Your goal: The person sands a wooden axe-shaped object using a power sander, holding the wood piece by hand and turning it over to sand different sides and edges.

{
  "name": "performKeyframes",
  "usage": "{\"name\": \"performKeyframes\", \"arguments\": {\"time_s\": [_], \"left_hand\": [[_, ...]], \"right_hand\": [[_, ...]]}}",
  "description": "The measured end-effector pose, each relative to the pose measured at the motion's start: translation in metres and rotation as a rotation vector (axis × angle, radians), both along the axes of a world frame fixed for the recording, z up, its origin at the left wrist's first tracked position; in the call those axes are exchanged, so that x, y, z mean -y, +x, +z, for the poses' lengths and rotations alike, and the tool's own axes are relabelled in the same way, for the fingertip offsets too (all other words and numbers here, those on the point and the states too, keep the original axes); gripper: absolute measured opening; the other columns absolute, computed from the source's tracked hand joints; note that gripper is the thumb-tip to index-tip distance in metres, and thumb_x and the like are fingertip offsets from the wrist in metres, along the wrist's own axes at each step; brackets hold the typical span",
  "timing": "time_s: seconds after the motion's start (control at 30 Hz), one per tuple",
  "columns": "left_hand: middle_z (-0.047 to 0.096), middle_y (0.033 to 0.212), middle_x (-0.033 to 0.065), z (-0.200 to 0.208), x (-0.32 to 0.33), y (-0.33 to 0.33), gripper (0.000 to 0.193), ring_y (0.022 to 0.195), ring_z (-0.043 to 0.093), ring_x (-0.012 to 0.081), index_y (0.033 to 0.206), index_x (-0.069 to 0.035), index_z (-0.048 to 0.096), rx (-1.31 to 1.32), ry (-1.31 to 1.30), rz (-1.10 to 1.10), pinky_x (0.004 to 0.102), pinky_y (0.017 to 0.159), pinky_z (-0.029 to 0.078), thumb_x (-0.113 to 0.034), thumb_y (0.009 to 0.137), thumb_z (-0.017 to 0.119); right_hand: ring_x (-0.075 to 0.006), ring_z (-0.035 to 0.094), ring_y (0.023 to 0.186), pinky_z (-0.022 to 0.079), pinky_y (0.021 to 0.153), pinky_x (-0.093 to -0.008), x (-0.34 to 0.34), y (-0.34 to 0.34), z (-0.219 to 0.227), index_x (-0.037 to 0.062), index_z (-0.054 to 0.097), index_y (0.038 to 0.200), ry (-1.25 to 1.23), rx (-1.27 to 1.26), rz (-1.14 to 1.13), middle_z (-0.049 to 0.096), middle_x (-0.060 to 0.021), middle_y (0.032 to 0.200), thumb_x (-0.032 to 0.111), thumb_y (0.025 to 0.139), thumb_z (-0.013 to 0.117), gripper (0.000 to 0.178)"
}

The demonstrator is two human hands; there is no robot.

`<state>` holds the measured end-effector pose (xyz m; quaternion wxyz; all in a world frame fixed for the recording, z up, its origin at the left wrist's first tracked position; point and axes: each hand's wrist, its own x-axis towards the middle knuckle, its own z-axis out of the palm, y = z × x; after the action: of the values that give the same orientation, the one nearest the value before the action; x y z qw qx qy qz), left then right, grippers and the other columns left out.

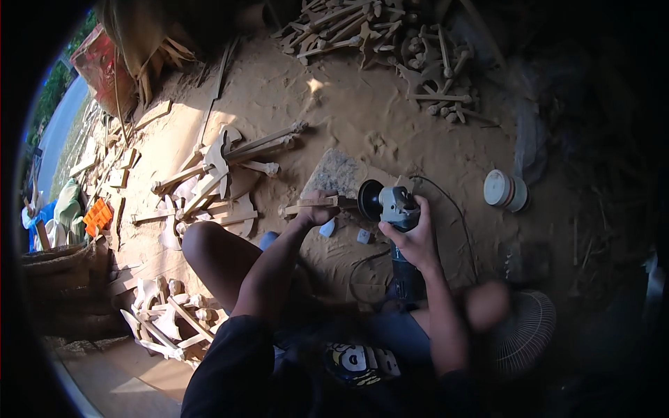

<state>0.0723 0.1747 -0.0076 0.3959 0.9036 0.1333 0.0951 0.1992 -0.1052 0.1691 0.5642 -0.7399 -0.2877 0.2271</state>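
Note:
My left hand (321, 207) is closed around a pale wooden stick (291, 208) with a knobbed left end, held level in front of my knees. In my right hand (416, 240) is an angle grinder (400, 265), gripped near its head with the body pointing down toward my lap. Its dark round disc (369, 200) faces the stick's right end; whether they touch I cannot tell. Just beyond my left hand lies a grey speckled slab (339, 174). Two small pale blocks, a rounded one (327, 228) and a squarish one (363, 236), rest on the dusty ground below the stick.
Carved wooden pieces lie in a left heap (219, 164), a lower-left heap (167, 317) and a far heap (348, 28). A power cord (456, 209) curves right of the grinder. Further right stand a white tub (497, 188) and a round wire fan guard (527, 331).

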Motion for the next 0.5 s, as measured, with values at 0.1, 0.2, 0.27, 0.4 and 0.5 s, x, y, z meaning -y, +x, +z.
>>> {"name": "performKeyframes", "arguments": {"time_s": [0.1, 0.2, 0.27, 0.4, 0.5], "left_hand": [[0.074, 0.087, 0.0178, -0.006, -0.003, 0.001, 0.022, 0.086, 0.072, 0.0434, 0.093, -0.014, 0.072, 0.034, -0.009, -0.009, 0.0526, 0.074, 0.056, -0.033, 0.081, 0.074], [0.076, 0.090, 0.0168, -0.007, -0.001, 0.008, 0.025, 0.086, 0.073, 0.0420, 0.093, -0.014, 0.074, 0.057, 0.019, 0.036, 0.0511, 0.075, 0.057, -0.036, 0.081, 0.074], [0.076, 0.090, 0.0169, -0.010, -0.010, 0.000, 0.025, 0.086, 0.073, 0.0420, 0.094, -0.014, 0.074, 0.068, 0.065, 0.035, 0.0509, 0.075, 0.057, -0.036, 0.081, 0.074], [0.076, 0.089, 0.0174, 0.010, 0.006, 0.012, 0.026, 0.085, 0.073, 0.0428, 0.094, -0.014, 0.075, 0.050, 0.027, 0.054, 0.0516, 0.076, 0.057, -0.037, 0.082, 0.074], [0.076, 0.088, 0.0178, 0.015, 0.002, 0.007, 0.027, 0.085, 0.072, 0.0442, 0.093, -0.013, 0.074, 0.000, 0.024, 0.058, 0.0527, 0.076, 0.058, -0.038, 0.084, 0.074]], "right_hand": [[-0.0289, 0.064, 0.122, 0.051, 0.108, -0.0444, -0.025, -0.010, -0.002, -0.0041, 0.041, 0.151, 0.012, -0.071, 0.029, 0.062, -0.0196, 0.133, 0.027, 0.079, 0.093, 0.094], [-0.0313, 0.064, 0.123, 0.052, 0.108, -0.0452, -0.043, -0.010, -0.010, -0.0042, 0.041, 0.152, -0.048, 0.108, 0.062, 0.062, -0.0216, 0.133, 0.024, 0.079, 0.092, 0.093], [-0.0321, 0.064, 0.123, 0.052, 0.108, -0.0452, -0.055, -0.017, -0.009, -0.0041, 0.040, 0.152, -0.054, 0.096, 0.095, 0.062, -0.0223, 0.133, 0.023, 0.079, 0.091, 0.093], [-0.0322, 0.064, 0.123, 0.052, 0.107, -0.0445, -0.055, -0.014, -0.010, -0.0045, 0.040, 0.153, -0.080, 0.156, 0.050, 0.061, -0.0227, 0.134, 0.021, 0.080, 0.089, 0.091], [-0.0315, 0.064, 0.122, 0.052, 0.107, -0.0444, -0.059, -0.006, -0.016, -0.0041, 0.040, 0.153, -0.123, 0.086, 0.000, 0.061, -0.0224, 0.134, 0.021, 0.081, 0.089, 0.091]]}}
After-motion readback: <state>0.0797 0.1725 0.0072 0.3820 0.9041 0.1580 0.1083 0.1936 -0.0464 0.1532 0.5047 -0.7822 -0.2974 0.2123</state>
